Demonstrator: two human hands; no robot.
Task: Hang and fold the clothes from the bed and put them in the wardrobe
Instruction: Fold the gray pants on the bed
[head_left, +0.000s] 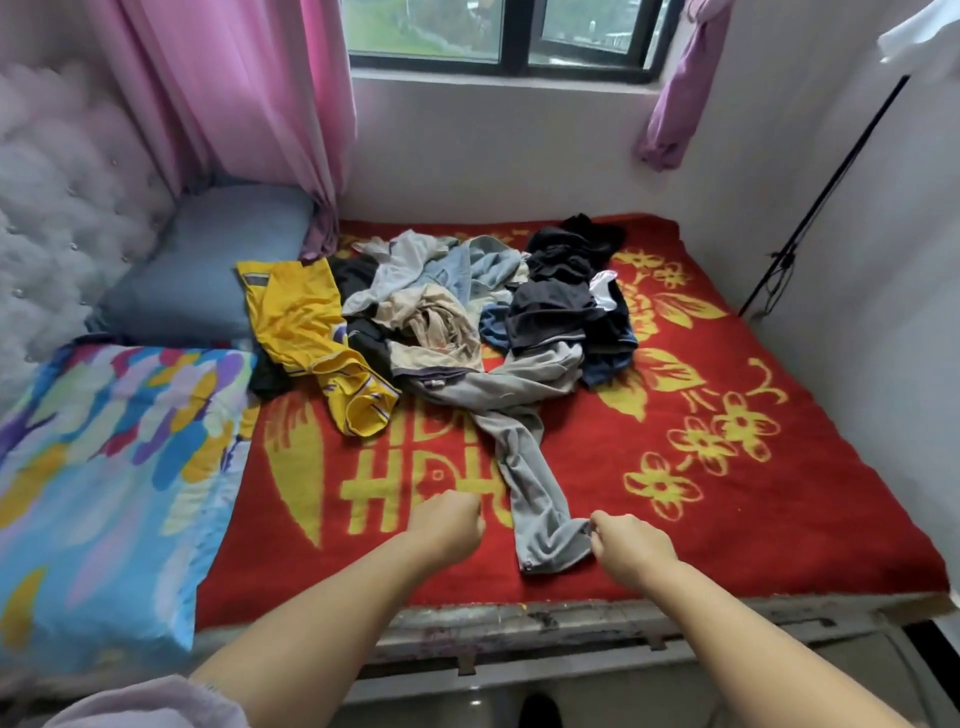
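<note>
A heap of clothes (447, 306) lies mid-bed on the red and yellow blanket (727, 467): a yellow garment (306, 332) at its left, beige and light blue pieces in the middle, dark ones (566, 291) at the right. Grey trousers (524, 452) trail from the heap toward the bed's near edge. My right hand (631, 551) pinches the end of the grey trouser leg near that edge. My left hand (447, 522) hovers over the blanket just left of the leg, its fingers curled, holding nothing.
A blue pillow (208, 270) and a colourful folded quilt (104, 467) lie at the bed's left by the padded headboard (57, 208). Pink curtains (249, 104) hang by the window. A black stand (831, 197) leans at the right wall. The bed's grey frame (571, 634) runs below my arms.
</note>
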